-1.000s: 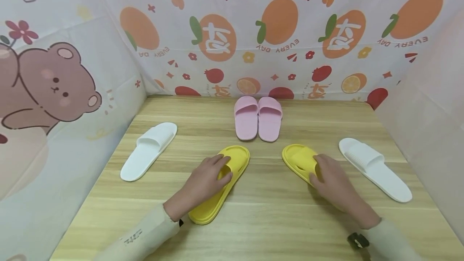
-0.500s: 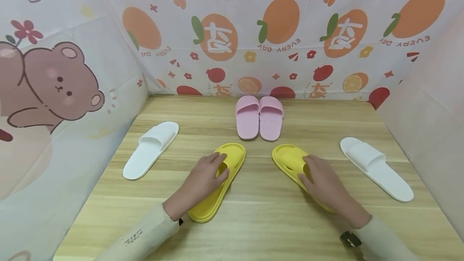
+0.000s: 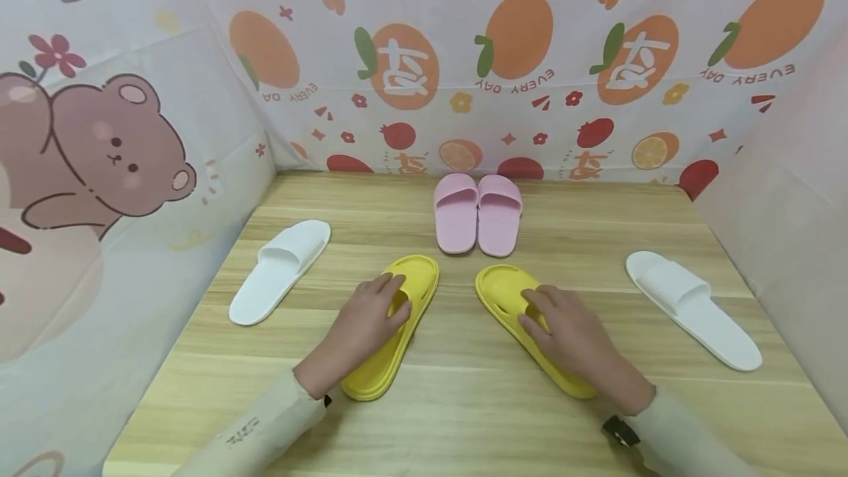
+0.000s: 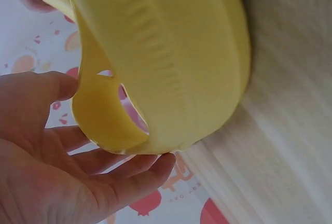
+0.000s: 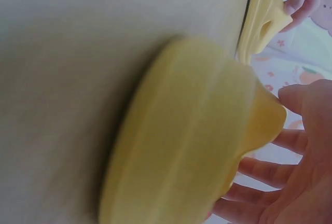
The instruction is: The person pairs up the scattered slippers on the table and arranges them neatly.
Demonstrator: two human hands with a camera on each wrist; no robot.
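My left hand and right hand loosely pinch the left yellow slipper and right yellow slipper, toes near but not yet together on the worktop — farther out, pink slippers sit paired, white slippers well apart.

The left yellow slipper is partly hidden by the left hand, the right yellow slipper by the right hand. In the head view, the left sleeve, right sleeve and tabletop's near edge are cut off below. Sleeve print cannot be read; the tabletop is blurred in the right wrist view.
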